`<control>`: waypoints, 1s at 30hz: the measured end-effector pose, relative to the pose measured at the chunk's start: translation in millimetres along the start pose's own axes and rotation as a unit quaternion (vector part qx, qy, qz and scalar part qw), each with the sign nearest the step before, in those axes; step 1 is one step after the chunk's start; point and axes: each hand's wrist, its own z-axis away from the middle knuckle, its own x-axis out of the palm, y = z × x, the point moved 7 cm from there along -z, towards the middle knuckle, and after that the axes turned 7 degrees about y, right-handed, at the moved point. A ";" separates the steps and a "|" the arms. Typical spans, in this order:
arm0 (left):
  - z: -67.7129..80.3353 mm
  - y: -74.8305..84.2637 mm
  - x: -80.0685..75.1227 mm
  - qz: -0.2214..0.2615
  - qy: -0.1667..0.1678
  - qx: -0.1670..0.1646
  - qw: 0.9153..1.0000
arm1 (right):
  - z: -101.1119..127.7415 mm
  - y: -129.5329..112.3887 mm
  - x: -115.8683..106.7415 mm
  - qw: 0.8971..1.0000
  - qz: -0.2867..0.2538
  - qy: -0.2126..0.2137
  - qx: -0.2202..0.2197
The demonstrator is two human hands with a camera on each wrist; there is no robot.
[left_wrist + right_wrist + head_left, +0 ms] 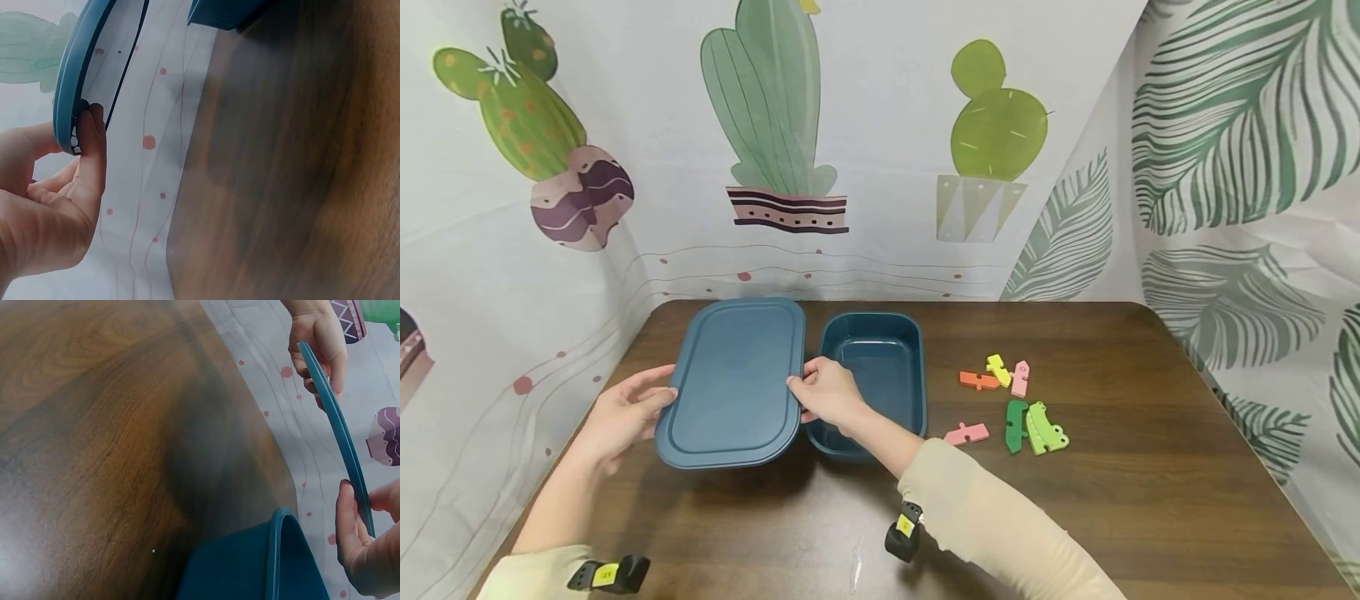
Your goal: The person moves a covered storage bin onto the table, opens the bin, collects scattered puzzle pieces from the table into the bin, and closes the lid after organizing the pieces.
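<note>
Lid (pixel 730 379): held tilted above bench (pixel 1150 508), left of box (pixel 883 379). Left hand (pixel 628 417) and right hand (pixel 831 392) each pinch one long edge. Judged light, stiff, hardly fragile; smooth face likely slippery. Best hold: opposite edges, mid-length, box side and far side.

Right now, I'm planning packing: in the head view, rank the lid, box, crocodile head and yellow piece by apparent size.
1. Lid, perhaps looking bigger because it's raised
2. Box, partly hidden
3. Crocodile head
4. Yellow piece
</note>
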 end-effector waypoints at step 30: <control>-0.6 -17.1 -38.1 -0.028 0.026 -0.017 0.999 | -2.9 -17.9 33.7 0.991 0.123 0.010 -0.043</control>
